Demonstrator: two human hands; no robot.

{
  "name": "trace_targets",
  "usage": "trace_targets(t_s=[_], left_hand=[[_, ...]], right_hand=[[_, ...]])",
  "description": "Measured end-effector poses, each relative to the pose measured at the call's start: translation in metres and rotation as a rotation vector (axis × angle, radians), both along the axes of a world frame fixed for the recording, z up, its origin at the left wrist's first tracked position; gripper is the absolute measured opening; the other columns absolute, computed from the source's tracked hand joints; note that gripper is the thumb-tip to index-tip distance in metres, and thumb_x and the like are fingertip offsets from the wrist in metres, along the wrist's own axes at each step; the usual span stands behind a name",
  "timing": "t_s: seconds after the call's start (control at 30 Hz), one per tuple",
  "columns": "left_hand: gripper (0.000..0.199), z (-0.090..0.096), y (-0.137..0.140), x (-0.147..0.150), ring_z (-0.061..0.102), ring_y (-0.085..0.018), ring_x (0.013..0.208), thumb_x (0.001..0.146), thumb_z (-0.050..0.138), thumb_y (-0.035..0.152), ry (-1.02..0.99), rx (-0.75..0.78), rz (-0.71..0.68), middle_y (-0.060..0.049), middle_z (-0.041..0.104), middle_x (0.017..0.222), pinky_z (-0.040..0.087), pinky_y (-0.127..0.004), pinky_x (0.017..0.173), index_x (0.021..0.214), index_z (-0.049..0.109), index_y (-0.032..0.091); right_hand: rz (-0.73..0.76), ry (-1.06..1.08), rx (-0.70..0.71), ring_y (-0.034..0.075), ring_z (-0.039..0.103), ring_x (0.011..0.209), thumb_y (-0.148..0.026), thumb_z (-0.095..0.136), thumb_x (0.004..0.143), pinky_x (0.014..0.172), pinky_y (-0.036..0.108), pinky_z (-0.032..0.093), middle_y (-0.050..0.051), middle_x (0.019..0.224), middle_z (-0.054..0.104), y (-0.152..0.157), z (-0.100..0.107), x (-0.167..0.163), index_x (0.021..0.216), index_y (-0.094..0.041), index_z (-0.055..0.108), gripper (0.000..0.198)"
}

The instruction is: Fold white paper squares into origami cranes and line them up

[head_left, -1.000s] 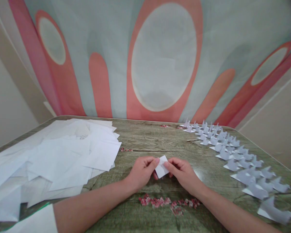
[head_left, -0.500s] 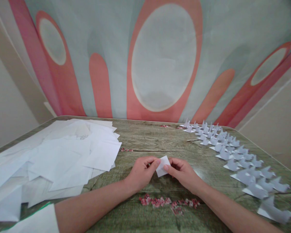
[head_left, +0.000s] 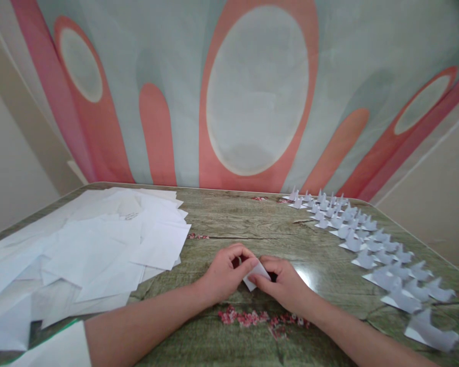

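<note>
Folding seemed underway, left hand (head_left: 225, 272) and right hand (head_left: 289, 286) both pinching paper (head_left: 260, 271); any further crease likely called for aligned edges.

Behind wood-grain table (head_left: 229, 214), pale green backdrop (head_left: 187, 66) rose, coral shapes (head_left: 156, 135) on it; white oval (head_left: 257, 92) showed above table's far edge. Grey wall (head_left: 11, 163) stood left of table, beige wall (head_left: 439, 193) right. Pink blossom prints (head_left: 247, 317) dotted table's top.

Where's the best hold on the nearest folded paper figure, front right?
Probably the raised tip of the paper figure, pinched lightly across its sides from above and the near side. It stands up from the low base, and the neighbouring figures lie beyond it, leaving that approach freer.
</note>
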State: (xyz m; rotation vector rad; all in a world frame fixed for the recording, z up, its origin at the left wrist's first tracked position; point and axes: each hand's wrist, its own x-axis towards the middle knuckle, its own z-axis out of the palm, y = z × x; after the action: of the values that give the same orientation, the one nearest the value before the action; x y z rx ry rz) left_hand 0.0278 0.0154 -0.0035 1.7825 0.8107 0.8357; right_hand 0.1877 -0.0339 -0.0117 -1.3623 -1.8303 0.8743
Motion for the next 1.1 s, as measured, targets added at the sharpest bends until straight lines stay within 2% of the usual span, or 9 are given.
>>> trace_targets(t_s=[0.1, 0.17, 0.43, 0.57, 0.63, 0.73, 0.87, 1.1], left_hand=[[0.023, -0.003, 0.001, 0.002, 0.044, -0.011, 0.060, 0.080, 0.054, 0.036, -0.106, -0.140, 0.042, 0.002, 0.049, 0.064, 0.036, -0.022, 0.057, 0.072, 0.054, 0.014], [0.025, -0.004, 0.001, 0.002, 0.043, -0.010, 0.058, 0.081, 0.053, 0.037, -0.131, -0.178, 0.070, 0.003, 0.047, 0.063, 0.036, -0.021, 0.055, 0.073, 0.051, 0.014], [0.020, -0.004, 0.006, -0.002, 0.047, -0.011, 0.062, 0.083, 0.050, 0.035, -0.041, -0.022, 0.153, 0.002, 0.051, 0.067, 0.038, -0.021, 0.058, 0.076, 0.052, 0.016], [0.020, -0.004, 0.012, -0.004, 0.046, -0.010, 0.059, 0.083, 0.050, 0.034, -0.046, -0.042, 0.137, 0.003, 0.050, 0.064, 0.036, -0.020, 0.055, 0.079, 0.052, 0.016], [0.019, -0.004, 0.012, -0.003, 0.045, -0.010, 0.058, 0.083, 0.050, 0.034, -0.050, -0.040, 0.116, 0.003, 0.049, 0.063, 0.035, -0.020, 0.054, 0.077, 0.052, 0.015], [0.020, -0.005, 0.010, -0.002, 0.042, -0.009, 0.056, 0.083, 0.051, 0.034, -0.058, -0.061, 0.062, 0.004, 0.046, 0.061, 0.033, -0.019, 0.052, 0.076, 0.051, 0.015], [0.023, -0.006, 0.006, -0.001, 0.041, -0.008, 0.052, 0.083, 0.051, 0.037, -0.050, -0.106, 0.008, 0.005, 0.046, 0.059, 0.031, -0.019, 0.049, 0.079, 0.053, 0.015], [0.024, -0.006, 0.008, -0.002, 0.039, -0.008, 0.048, 0.082, 0.052, 0.037, 0.005, -0.071, 0.057, 0.007, 0.041, 0.053, 0.030, -0.019, 0.047, 0.091, 0.057, 0.016]], right_hand=[[-0.036, 0.021, -0.038, 0.012, 0.044, 0.058, -0.030, 0.056, 0.077, 0.055, 0.024, 0.033, -0.002, 0.061, 0.049, 0.000, 0.003, -0.001, 0.059, -0.017, 0.056, 0.022], [-0.031, 0.040, -0.051, 0.012, 0.044, 0.058, -0.031, 0.056, 0.077, 0.054, 0.023, 0.033, -0.002, 0.061, 0.048, 0.001, 0.005, -0.001, 0.060, -0.018, 0.054, 0.022], [0.013, 0.076, -0.083, 0.011, 0.042, 0.057, -0.034, 0.059, 0.077, 0.052, 0.022, 0.031, -0.002, 0.062, 0.049, -0.001, 0.000, 0.001, 0.059, -0.017, 0.054, 0.025], [-0.109, 0.168, -0.070, 0.010, 0.037, 0.054, -0.040, 0.054, 0.081, 0.051, 0.022, 0.031, -0.005, 0.057, 0.041, 0.000, -0.002, 0.003, 0.061, -0.019, 0.045, 0.031], [-0.169, 0.238, -0.067, 0.010, 0.038, 0.055, -0.043, 0.052, 0.082, 0.050, 0.022, 0.031, -0.005, 0.059, 0.040, 0.000, -0.001, 0.004, 0.068, -0.020, 0.045, 0.028], [-0.132, 0.246, -0.055, 0.011, 0.042, 0.061, -0.042, 0.050, 0.084, 0.055, 0.022, 0.035, -0.003, 0.067, 0.046, 0.001, 0.000, 0.006, 0.078, -0.019, 0.051, 0.024], [-0.074, 0.133, -0.052, 0.012, 0.042, 0.058, -0.041, 0.048, 0.084, 0.056, 0.024, 0.034, -0.003, 0.061, 0.047, 0.001, -0.001, 0.008, 0.068, -0.018, 0.053, 0.029], [-0.076, 0.083, -0.023, 0.011, 0.038, 0.055, -0.041, 0.049, 0.083, 0.053, 0.023, 0.031, -0.004, 0.055, 0.041, 0.004, 0.001, 0.012, 0.059, -0.019, 0.045, 0.033]])
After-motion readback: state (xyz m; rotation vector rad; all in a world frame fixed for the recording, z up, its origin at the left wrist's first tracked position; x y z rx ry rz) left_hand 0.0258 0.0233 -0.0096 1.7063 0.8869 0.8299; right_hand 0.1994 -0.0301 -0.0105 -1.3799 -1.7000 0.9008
